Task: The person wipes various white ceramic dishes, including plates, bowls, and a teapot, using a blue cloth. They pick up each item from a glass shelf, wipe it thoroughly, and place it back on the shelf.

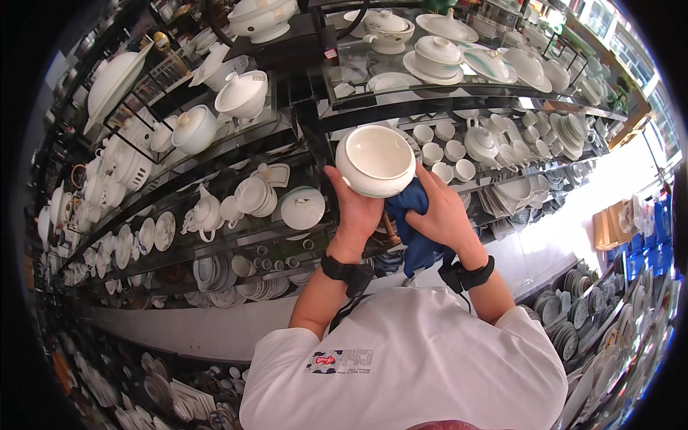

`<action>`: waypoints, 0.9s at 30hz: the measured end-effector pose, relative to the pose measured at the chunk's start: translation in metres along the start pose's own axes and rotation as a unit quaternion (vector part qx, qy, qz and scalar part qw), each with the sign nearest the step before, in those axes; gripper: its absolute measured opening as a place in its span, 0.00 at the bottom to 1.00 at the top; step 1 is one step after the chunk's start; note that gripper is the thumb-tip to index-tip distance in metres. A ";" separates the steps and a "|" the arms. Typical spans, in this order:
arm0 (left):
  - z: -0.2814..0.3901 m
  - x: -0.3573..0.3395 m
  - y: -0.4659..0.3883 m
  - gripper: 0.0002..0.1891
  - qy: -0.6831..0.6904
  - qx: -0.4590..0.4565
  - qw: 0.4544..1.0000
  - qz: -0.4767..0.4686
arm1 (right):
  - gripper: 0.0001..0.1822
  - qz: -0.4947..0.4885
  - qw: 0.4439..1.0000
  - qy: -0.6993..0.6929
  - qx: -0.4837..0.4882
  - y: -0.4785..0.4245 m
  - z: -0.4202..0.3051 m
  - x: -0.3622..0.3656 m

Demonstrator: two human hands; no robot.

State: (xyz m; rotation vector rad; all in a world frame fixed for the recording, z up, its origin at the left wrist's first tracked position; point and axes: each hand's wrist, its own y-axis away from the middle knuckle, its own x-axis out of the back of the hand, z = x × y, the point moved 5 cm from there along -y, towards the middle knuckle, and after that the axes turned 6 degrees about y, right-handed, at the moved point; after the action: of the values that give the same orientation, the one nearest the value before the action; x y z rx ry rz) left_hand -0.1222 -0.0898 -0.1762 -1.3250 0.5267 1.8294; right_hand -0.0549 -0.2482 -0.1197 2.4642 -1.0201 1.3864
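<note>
A round white ceramic pot without a lid [352,173] is held up before my chest, its mouth towards the camera. My left hand [359,212] cups it from below and on its left side. A crumpled blue cloth [419,236] hangs from my right hand [443,212], which presses it near the pot's lower right side. Both wrists wear black straps. Below and left of the pot, a white lid with a small knob [302,208] lies on a shelf. Cloth and pot hide some of my fingers.
Glass shelves in black frames [473,98] stand ahead, crowded with white tureens, a teapot [481,141], cups and plates. Left of my hands are another teapot [205,213] and stacked dishes [256,196]. More plate racks stand behind at lower left and lower right.
</note>
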 end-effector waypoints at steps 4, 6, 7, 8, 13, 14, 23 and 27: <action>0.010 -0.017 -0.007 0.53 -0.185 -0.073 0.977 -0.079 | 0.45 -0.001 1.000 -0.026 -0.006 -0.009 0.004 0.006; 0.024 -0.029 -0.015 0.60 -0.268 -0.104 0.950 -0.125 | 0.45 0.042 0.998 -0.011 0.055 -0.020 0.014 0.014; 0.032 -0.034 -0.020 0.61 -0.307 -0.109 0.933 -0.150 | 0.44 0.031 0.999 -0.007 0.041 -0.027 0.014 0.022; 0.040 -0.037 -0.027 0.62 -0.346 -0.114 0.915 -0.175 | 0.44 0.022 0.998 -0.003 0.058 -0.037 0.013 0.030; 0.067 -0.053 -0.073 0.67 -0.459 -0.064 0.859 -0.216 | 0.41 -0.009 0.993 -0.039 0.109 -0.090 0.016 0.058; 0.069 -0.059 -0.082 0.66 -0.438 -0.046 0.874 -0.206 | 0.42 -0.018 0.995 -0.042 0.094 -0.098 0.018 0.063; 0.067 -0.060 -0.150 0.63 -0.557 -0.208 0.790 -0.151 | 0.47 -0.159 0.949 -0.271 0.038 -0.143 0.035 0.065; 0.079 -0.071 -0.160 0.60 -0.672 -0.226 0.691 -0.137 | 0.47 -0.164 0.930 -0.328 0.020 -0.157 0.041 0.054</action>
State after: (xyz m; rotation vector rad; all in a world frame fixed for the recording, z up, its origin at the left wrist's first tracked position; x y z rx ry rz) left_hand -0.0321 0.0367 -0.0625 0.0134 -0.9125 2.1388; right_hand 0.0891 -0.1724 -0.0684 3.0218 -0.6054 0.4856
